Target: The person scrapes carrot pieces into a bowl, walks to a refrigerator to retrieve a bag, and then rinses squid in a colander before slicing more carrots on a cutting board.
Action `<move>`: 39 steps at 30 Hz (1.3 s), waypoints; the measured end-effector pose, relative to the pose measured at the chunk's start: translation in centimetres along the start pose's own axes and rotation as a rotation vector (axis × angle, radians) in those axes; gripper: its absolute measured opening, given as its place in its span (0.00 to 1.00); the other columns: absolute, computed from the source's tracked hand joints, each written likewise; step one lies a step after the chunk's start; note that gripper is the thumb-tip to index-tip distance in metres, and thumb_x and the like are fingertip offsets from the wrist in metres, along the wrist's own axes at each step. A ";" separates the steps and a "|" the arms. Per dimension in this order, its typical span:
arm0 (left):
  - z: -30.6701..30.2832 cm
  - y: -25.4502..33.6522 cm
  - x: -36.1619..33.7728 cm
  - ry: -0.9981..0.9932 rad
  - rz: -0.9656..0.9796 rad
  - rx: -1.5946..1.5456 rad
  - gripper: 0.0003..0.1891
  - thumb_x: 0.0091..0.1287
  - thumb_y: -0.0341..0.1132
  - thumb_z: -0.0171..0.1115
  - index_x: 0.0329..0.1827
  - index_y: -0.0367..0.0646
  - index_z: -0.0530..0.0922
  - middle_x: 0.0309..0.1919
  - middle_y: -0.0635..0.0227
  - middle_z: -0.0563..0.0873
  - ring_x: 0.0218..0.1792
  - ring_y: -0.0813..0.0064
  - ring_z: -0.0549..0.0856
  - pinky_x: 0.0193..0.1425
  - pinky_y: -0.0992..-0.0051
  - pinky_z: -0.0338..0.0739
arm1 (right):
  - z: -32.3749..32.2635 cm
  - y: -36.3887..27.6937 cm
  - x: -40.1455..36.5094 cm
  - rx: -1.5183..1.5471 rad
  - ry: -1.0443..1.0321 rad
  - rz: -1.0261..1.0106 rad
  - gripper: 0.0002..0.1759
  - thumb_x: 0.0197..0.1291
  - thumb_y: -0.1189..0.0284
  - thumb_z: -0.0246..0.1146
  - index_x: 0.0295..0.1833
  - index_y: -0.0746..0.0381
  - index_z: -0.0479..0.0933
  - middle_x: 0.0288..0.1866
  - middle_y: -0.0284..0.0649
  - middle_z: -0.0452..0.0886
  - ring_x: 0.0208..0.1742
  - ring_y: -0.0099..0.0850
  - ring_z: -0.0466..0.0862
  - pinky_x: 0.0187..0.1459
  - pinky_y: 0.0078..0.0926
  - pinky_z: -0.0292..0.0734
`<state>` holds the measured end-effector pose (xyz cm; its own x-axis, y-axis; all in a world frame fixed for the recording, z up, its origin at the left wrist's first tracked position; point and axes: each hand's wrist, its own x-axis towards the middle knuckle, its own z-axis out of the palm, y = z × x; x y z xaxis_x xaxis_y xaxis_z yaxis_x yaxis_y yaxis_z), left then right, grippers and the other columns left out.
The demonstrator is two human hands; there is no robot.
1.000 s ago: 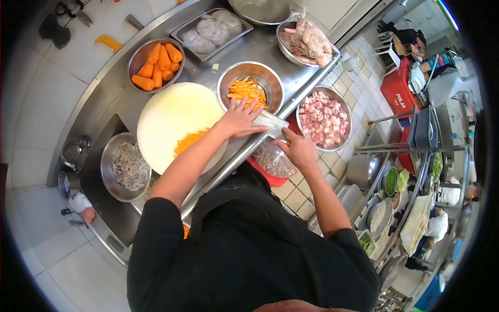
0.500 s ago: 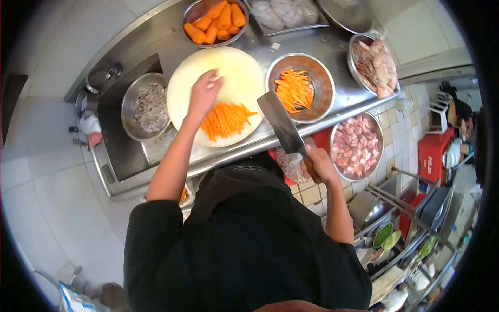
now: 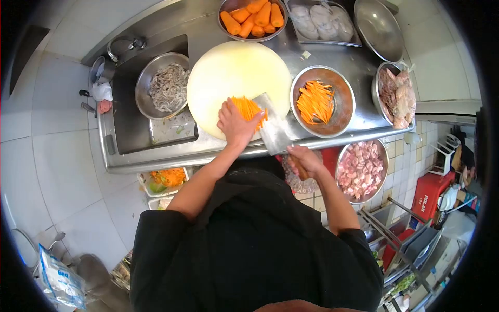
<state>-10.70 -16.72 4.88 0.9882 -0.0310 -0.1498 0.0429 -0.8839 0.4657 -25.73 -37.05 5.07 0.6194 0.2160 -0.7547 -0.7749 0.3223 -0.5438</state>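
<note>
My right hand (image 3: 307,162) grips the wooden handle of a broad cleaver (image 3: 275,127). The cleaver's blade lies flat over the near right edge of the round cutting board (image 3: 234,67). On the board, my left hand (image 3: 236,125) cups the near side of a pile of carrot strips (image 3: 246,108), with the thumb against the blade side. Some strips touch or overlap the blade; my fingers hide part of the pile. To the right of the board stands a metal bowl (image 3: 340,125) with more cut carrot strips (image 3: 315,102) in it.
Peeled carrots fill a bowl (image 3: 223,26) behind the board. Left, a bowl of greyish strips (image 3: 169,87) sits over the sink (image 3: 122,130). A tray of bagged white items (image 3: 322,23), a bowl of raw meat (image 3: 397,96) and a bowl of meat chunks (image 3: 359,170) are at right.
My left hand has come down from above the board to the carrot pile. The cleaver has swung left from beside the bowl to the pile, and the strips are bunched closer together.
</note>
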 end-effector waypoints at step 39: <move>1.3 2.0 1.2 -0.048 0.571 -0.594 0.21 0.69 0.31 0.65 0.63 0.31 0.77 0.64 0.42 0.79 0.72 0.43 0.72 0.77 0.58 0.65 | -1.9 1.1 -8.7 0.109 0.313 -0.434 0.10 0.63 0.72 0.70 0.46 0.63 0.80 0.22 0.30 0.76 0.18 0.20 0.75 0.21 0.20 0.70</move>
<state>-9.61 -19.15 4.56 0.8746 -0.4327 0.2188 -0.3804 -0.3326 0.8629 -32.22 -40.32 10.38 0.7994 -0.2377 -0.5518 -0.4288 0.4176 -0.8011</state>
